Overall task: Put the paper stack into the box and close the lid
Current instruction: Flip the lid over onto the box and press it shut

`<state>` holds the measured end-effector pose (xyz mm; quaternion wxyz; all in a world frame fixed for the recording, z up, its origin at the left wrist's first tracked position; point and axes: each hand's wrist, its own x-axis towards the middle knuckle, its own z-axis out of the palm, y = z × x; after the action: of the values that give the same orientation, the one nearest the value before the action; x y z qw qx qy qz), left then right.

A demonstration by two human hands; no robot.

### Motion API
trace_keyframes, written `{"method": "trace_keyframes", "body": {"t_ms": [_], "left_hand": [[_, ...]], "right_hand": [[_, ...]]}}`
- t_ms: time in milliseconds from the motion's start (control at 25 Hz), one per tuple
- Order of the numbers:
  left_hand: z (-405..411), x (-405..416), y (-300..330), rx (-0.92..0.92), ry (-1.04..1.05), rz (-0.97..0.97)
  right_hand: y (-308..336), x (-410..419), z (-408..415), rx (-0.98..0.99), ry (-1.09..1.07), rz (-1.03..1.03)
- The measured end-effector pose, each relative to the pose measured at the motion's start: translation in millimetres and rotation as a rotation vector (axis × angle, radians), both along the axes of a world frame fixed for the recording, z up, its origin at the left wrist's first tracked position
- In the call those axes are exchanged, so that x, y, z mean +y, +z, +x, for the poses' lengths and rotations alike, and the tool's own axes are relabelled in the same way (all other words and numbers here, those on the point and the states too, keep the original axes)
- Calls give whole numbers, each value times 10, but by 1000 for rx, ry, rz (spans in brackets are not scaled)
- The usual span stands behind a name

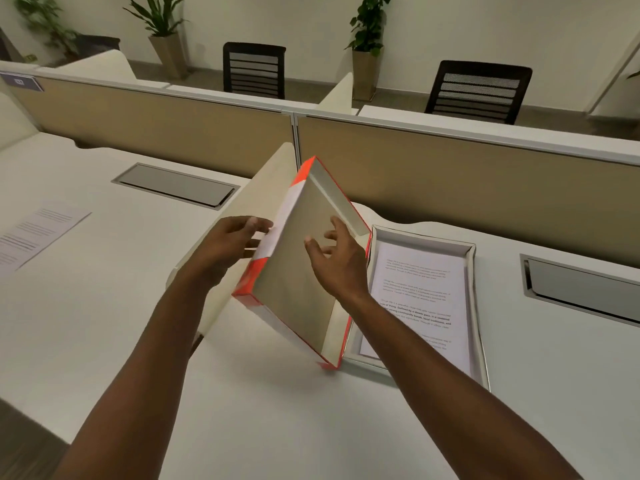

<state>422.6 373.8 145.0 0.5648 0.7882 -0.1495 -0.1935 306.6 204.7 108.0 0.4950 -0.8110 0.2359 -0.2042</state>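
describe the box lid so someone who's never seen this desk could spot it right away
On the white desk, just left of the open box holding the paper stack, the lid stands tilted on one edge between the left hand and right hand. Unlike the grey-white box, its outside is bright orange-red.

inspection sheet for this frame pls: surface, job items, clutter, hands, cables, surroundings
Surface: white desk, with a grey cable hatch set into it on the right.
Job's things: paper stack already lies in the open box; orange-edged lid is tilted up on its edge beside the box, hollow side to the camera.
Clutter: one loose printed sheet on the neighbouring desk, left.
Grippers: left hand at the lid's left edge, fingers spread; right hand open in front of the lid's inside. Grip unclear.
Cables: nothing seen.
Surroundings: beige partition, two black chairs, potted plants.
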Motion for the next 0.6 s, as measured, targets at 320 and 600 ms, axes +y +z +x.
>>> {"method": "trace_keyframes", "body": {"t_ms": [320, 600], "left_hand": [[-378, -402, -273, 57, -145, -263], [-719, -745, -449, 62, -308, -354]], "right_hand": [[289, -168, 112, 14, -118, 203], [352, -560, -199, 7, -225, 216]]}}
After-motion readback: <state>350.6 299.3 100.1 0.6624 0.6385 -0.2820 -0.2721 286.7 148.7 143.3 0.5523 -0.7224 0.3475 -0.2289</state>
